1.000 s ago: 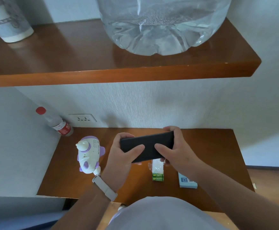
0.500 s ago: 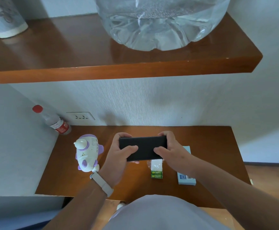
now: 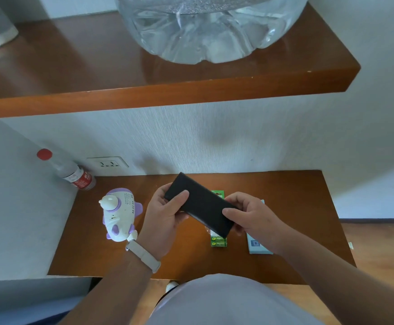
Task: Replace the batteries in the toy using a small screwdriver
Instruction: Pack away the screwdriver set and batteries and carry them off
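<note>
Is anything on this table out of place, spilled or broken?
Nothing plainly stands out. The toy, the battery pack and the small box lie on the table; no spill or damage shows. The red-capped bottle seems tilted, but the wall corner beside it slants alike, so probably the lens.

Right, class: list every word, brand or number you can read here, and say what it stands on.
"GP", twice, on the green battery pack.
On the bottle label: white print, too blurred to read.
On the pale blue box: dark square mark, too small to read.
</note>
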Tool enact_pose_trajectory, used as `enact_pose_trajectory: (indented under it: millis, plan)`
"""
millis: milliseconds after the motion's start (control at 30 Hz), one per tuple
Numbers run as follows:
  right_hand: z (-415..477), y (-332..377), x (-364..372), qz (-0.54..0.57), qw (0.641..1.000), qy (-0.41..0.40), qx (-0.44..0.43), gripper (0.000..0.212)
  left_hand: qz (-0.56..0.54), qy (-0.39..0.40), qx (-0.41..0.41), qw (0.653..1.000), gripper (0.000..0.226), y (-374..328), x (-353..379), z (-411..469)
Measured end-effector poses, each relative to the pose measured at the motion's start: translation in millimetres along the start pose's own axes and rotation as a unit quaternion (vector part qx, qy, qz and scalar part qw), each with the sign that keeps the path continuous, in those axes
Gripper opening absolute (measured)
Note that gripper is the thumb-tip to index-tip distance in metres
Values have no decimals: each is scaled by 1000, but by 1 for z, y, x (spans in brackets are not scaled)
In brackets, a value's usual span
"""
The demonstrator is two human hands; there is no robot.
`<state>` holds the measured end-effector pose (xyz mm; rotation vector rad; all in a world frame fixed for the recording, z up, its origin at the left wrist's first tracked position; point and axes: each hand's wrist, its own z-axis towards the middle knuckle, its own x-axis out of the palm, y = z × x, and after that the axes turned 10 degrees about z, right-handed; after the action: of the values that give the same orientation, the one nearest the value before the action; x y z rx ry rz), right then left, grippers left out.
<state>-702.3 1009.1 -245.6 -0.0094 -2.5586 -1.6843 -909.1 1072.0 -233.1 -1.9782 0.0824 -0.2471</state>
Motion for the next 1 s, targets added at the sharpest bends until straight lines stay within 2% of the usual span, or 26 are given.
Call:
enact_pose_trajectory:
  millis: [100, 300, 700, 867, 1000]
  plan:
    - [-2, -7, 6, 31, 999, 11, 4, 10, -50, 22, -10, 998, 48, 4, 8, -2]
    - [-3, -22, 26, 72, 997, 3, 32, 18, 43, 51, -13, 998, 51, 22, 17, -6]
    - [12, -34, 55, 66, 994, -71, 57, 16, 85, 74, -68, 991, 30, 38, -11, 26]
    - [23, -59, 51, 40, 984, -153, 81, 10, 84, 96, -103, 986, 33, 42, -30, 42]
    - [34, -96, 44, -72, 954, -254, 142, 10, 78, 109, -131, 982, 39, 46, -46, 53]
